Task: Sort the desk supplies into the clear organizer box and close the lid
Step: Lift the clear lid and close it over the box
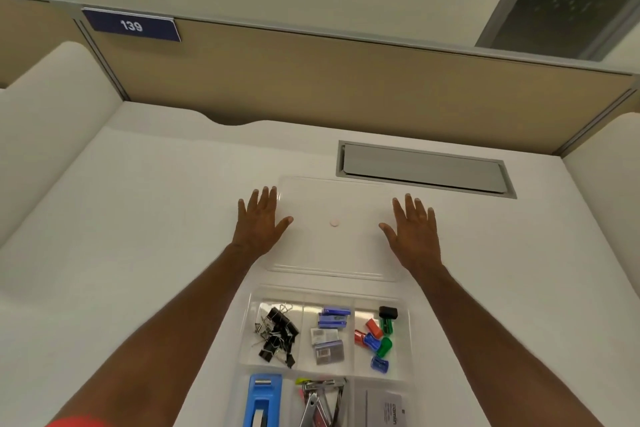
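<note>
Lid (332,229): flat on bench (138,218), behind filled box (329,291).
Left hand (261,218), right hand (414,225): fingers spread, flanking lid.
Risk: smooth lid may slip or seat crooked.

A white desk (156,218) carries a grey recessed cable hatch (422,168); a blue "139" sign (131,25) hangs on the tan partition (346,80), apparently fabric.

Black binder clips (277,334), blue stapler (262,402), red, green and blue sharpeners (376,340), white desk (156,218), navy sign (131,25).
</note>
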A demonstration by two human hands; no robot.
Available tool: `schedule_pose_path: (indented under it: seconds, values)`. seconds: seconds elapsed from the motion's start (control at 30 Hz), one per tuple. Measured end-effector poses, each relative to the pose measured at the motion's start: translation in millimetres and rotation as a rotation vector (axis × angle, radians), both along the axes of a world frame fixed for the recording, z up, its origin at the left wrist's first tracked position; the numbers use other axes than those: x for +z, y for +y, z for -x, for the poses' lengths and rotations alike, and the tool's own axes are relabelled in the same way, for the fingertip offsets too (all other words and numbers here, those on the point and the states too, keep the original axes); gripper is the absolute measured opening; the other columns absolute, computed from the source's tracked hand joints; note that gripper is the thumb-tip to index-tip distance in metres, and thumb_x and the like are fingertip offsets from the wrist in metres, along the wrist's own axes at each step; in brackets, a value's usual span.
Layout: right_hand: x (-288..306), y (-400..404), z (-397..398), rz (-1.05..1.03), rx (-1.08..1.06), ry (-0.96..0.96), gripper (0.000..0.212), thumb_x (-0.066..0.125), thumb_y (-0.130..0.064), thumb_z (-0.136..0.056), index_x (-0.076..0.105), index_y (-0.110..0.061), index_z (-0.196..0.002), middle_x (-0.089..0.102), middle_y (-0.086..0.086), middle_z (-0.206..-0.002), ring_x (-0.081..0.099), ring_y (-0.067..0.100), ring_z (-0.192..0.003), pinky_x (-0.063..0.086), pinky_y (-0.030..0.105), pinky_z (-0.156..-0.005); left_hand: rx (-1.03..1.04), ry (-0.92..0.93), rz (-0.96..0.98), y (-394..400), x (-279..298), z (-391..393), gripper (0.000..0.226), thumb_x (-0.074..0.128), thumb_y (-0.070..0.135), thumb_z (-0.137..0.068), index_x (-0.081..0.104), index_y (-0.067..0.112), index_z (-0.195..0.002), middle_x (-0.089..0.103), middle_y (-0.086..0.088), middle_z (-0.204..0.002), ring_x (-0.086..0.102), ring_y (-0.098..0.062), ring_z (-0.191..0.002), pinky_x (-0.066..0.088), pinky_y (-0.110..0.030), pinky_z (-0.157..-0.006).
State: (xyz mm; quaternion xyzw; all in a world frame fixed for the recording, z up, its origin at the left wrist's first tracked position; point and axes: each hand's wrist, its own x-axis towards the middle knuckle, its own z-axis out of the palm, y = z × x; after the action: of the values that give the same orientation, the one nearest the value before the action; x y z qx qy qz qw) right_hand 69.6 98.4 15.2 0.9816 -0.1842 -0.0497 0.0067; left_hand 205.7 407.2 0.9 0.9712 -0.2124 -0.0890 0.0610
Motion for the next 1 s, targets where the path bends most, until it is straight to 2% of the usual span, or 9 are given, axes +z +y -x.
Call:
schedule_pose_path:
  seconds: [0.1, 0.23, 0.4, 0.53, 0.63, 0.7, 0.8, 0.9, 1.0]
  values:
    - [-11, -8, -4, -0.012, -0.044, 0.006, 0.072, 0.02, -0.061, -0.099, 0.018, -0.019, -0.157, 0.009, 0.011, -0.166, 0.008, 0.03, -0.153, 0.006, 0.048, -0.124, 0.048, 0.028, 0.019, 0, -9, -7, 0.08, 0.025, 0.061, -0.099, 0.003, 0.009, -0.157, 0.007, -0.011, -0.165, 0.004, -0.029, -0.152, 0.009, -0.053, -0.121]
    - [-22, -11, -9, -0.039, -0.088, -0.004, 0.063, 0.026, -0.057, -0.101, 0.039, -0.017, -0.148, 0.022, 0.012, -0.162, 0.02, 0.03, -0.15, 0.011, 0.048, -0.123, 0.051, 0.02, 0.0, 1, -24, -10, 0.079, 0.03, 0.061, -0.098, 0.015, 0.008, -0.155, 0.009, -0.014, -0.164, 0.007, -0.031, -0.151, 0.013, -0.054, -0.12]
    - [-32, -8, -12, -0.198, -0.155, -0.078, 0.058, 0.045, -0.046, -0.1, 0.043, -0.012, -0.147, 0.03, 0.014, -0.159, 0.024, 0.03, -0.148, 0.017, 0.043, -0.122, 0.093, 0.006, 0.059, -4, -34, -14, 0.074, 0.039, 0.06, -0.096, 0.029, 0.011, -0.151, 0.015, -0.014, -0.163, 0.011, -0.033, -0.15, 0.014, -0.055, -0.12]
    - [-30, -5, -17, -0.394, -0.259, -0.204, 0.053, 0.06, -0.034, -0.096, 0.052, -0.006, -0.14, 0.04, 0.014, -0.154, 0.032, 0.029, -0.145, 0.024, 0.039, -0.12, 0.173, 0.049, 0.189, -15, -31, -17, 0.069, 0.052, 0.051, -0.094, 0.037, 0.008, -0.147, 0.021, -0.014, -0.161, 0.015, -0.031, -0.15, 0.014, -0.053, -0.12]
    - [-21, -5, -23, -0.613, -0.354, -0.312, 0.043, 0.065, -0.026, -0.093, 0.061, -0.003, -0.13, 0.053, 0.014, -0.143, 0.046, 0.03, -0.135, 0.034, 0.037, -0.113, 0.273, 0.102, 0.359, -24, -23, -17, 0.07, 0.056, 0.045, -0.095, 0.034, 0.005, -0.149, 0.028, -0.015, -0.159, 0.022, -0.03, -0.148, 0.017, -0.047, -0.121]
    - [-13, -7, -28, -0.708, -0.402, -0.36, 0.036, 0.064, -0.021, -0.093, 0.064, -0.004, -0.125, 0.062, 0.013, -0.131, 0.056, 0.029, -0.125, 0.039, 0.032, -0.104, 0.339, 0.133, 0.531, -30, -13, -17, 0.071, 0.059, 0.041, -0.095, 0.033, 0.005, -0.15, 0.038, -0.015, -0.154, 0.034, -0.03, -0.143, 0.025, -0.04, -0.118]
    - [3, -10, -33, -0.847, -0.547, -0.481, 0.032, 0.065, -0.012, -0.087, 0.069, -0.011, -0.119, 0.072, 0.012, -0.112, 0.066, 0.026, -0.103, 0.046, 0.03, -0.09, 0.396, 0.119, 0.749, -40, 9, -15, 0.062, 0.061, 0.034, -0.096, 0.039, 0.007, -0.147, 0.053, -0.013, -0.143, 0.055, -0.029, -0.126, 0.041, -0.035, -0.106]
    - [20, -15, -35, -1.081, -0.671, -0.6, 0.033, 0.064, 0.001, -0.079, 0.071, -0.008, -0.11, 0.073, 0.015, -0.092, 0.065, 0.022, -0.076, 0.048, 0.029, -0.074, 0.411, -0.019, 0.989, -45, 34, -11, 0.045, 0.062, 0.018, -0.095, 0.054, 0.007, -0.138, 0.068, -0.01, -0.124, 0.068, -0.025, -0.105, 0.049, -0.026, -0.094]
    - [37, -23, -28, -1.132, -0.664, -0.67, 0.027, 0.07, -0.001, -0.078, 0.075, -0.006, -0.104, 0.069, 0.008, -0.084, 0.057, 0.013, -0.066, 0.045, 0.025, -0.07, 0.387, -0.021, 1.198, -43, 57, -10, 0.029, 0.058, 0.016, -0.097, 0.063, 0.009, -0.125, 0.074, -0.006, -0.107, 0.074, -0.018, -0.087, 0.059, -0.034, -0.084]
